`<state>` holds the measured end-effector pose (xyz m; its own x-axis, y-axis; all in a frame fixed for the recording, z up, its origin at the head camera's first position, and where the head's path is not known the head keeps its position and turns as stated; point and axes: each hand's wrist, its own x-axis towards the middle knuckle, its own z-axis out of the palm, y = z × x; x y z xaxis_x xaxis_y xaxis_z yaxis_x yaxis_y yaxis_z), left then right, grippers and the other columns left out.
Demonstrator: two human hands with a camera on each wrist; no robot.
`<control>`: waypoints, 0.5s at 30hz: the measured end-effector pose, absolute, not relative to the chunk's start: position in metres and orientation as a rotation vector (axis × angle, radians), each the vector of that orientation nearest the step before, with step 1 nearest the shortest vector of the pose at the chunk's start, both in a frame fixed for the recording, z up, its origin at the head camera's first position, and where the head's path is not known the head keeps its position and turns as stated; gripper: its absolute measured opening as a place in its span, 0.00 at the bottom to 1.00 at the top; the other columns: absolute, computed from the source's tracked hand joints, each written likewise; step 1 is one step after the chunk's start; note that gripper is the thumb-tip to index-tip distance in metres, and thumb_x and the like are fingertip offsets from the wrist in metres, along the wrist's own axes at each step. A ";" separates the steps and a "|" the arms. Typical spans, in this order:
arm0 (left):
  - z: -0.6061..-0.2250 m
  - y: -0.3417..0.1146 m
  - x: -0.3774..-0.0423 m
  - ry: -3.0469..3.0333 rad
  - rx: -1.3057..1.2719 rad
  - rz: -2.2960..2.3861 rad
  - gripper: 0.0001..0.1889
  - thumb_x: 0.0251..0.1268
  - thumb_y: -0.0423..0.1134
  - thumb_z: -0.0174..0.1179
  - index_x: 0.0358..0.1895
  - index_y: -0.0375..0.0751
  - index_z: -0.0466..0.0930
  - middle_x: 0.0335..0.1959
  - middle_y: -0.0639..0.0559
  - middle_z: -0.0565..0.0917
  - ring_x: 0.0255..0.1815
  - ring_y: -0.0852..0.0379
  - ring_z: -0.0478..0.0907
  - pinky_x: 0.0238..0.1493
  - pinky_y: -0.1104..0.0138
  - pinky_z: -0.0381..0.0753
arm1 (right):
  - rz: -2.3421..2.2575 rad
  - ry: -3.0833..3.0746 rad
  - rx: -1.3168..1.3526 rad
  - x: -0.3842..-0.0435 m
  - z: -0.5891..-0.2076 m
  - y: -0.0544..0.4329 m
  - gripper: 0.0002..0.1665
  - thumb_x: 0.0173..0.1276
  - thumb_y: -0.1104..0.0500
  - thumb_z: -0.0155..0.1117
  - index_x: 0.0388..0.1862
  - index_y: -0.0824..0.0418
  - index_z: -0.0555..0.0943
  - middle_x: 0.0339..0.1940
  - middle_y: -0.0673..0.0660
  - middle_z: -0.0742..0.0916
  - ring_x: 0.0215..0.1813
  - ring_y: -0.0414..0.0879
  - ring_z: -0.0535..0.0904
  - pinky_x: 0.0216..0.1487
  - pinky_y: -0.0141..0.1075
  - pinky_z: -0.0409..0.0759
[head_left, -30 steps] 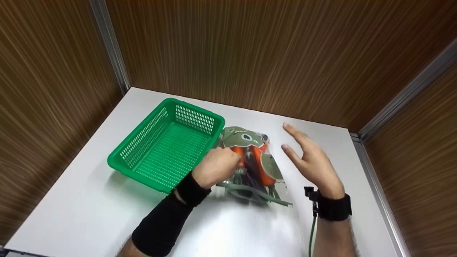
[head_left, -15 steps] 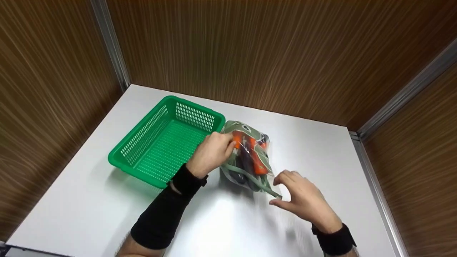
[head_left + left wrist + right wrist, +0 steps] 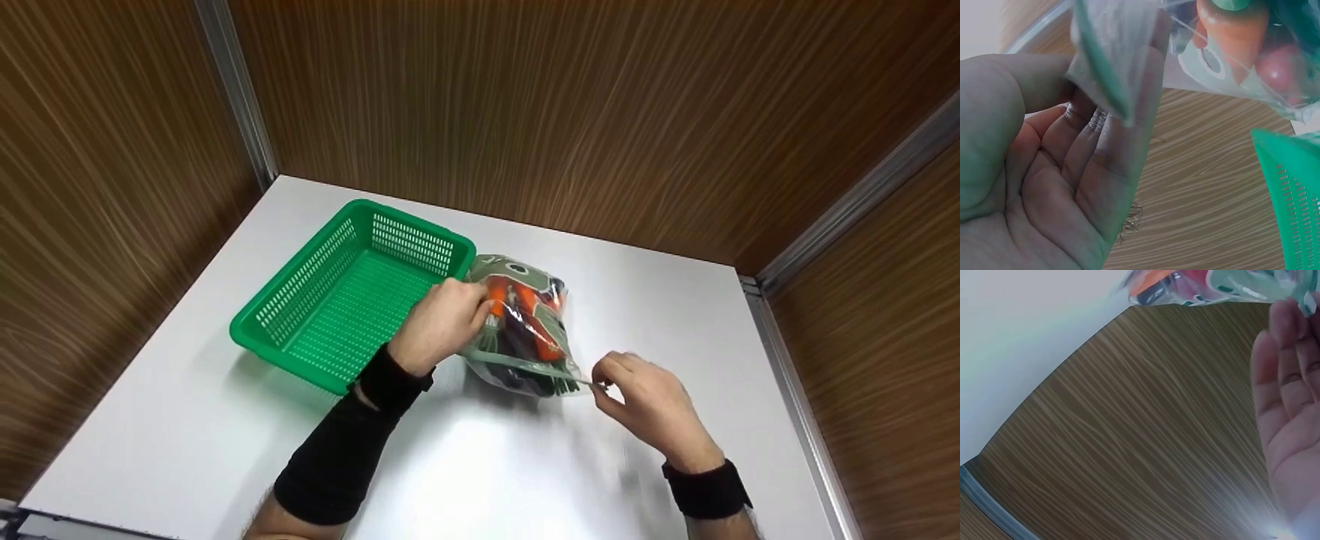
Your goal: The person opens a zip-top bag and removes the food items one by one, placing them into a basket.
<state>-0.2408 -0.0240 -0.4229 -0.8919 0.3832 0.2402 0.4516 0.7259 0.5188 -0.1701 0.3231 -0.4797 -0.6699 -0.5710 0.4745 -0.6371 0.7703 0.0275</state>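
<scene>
A clear zip bag with a green cartoon print stands on the white table, packed with orange, dark purple and green toy-like vegetables. My left hand pinches one upper corner; the left wrist view shows that clear corner with its green zip strip between thumb and fingers. An orange carrot shape and a round reddish piece show through the plastic. At the other end of the strip, my right hand pinches the bag's edge. The zip strip stretches between both hands.
A green perforated plastic basket stands left of the bag, close to my left hand, with nothing visible inside. Wood-grain panels rise behind and at both sides of the white table.
My right hand has come down from beside the bag and taken hold of the strip's free end. My left hand has lifted its corner slightly, and the bag's mouth now stands raised and stretched.
</scene>
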 end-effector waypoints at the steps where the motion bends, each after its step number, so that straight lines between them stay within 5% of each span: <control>1: -0.423 -0.024 -0.241 -2.812 -0.682 -0.886 0.14 0.91 0.38 0.66 0.40 0.36 0.90 0.36 0.45 0.94 0.33 0.56 0.83 0.33 0.59 0.85 | 0.201 -2.516 0.919 -0.170 -0.480 0.324 0.21 0.62 0.66 0.89 0.42 0.50 0.84 0.36 0.42 0.90 0.37 0.38 0.86 0.31 0.34 0.82; 7: -0.421 -0.025 -0.242 -2.832 -0.688 -0.881 0.12 0.91 0.39 0.66 0.45 0.35 0.92 0.40 0.42 0.96 0.39 0.49 0.94 0.39 0.52 0.95 | 0.127 -2.584 0.927 -0.169 -0.480 0.324 0.20 0.59 0.65 0.89 0.40 0.49 0.86 0.38 0.43 0.89 0.36 0.36 0.83 0.30 0.32 0.81; 15: -0.423 -0.031 -0.242 -2.821 -0.707 -0.830 0.11 0.90 0.38 0.67 0.45 0.34 0.93 0.39 0.42 0.96 0.38 0.48 0.93 0.40 0.50 0.92 | 0.131 -2.501 0.906 -0.175 -0.474 0.323 0.18 0.58 0.69 0.85 0.41 0.53 0.87 0.37 0.45 0.92 0.36 0.40 0.87 0.30 0.35 0.83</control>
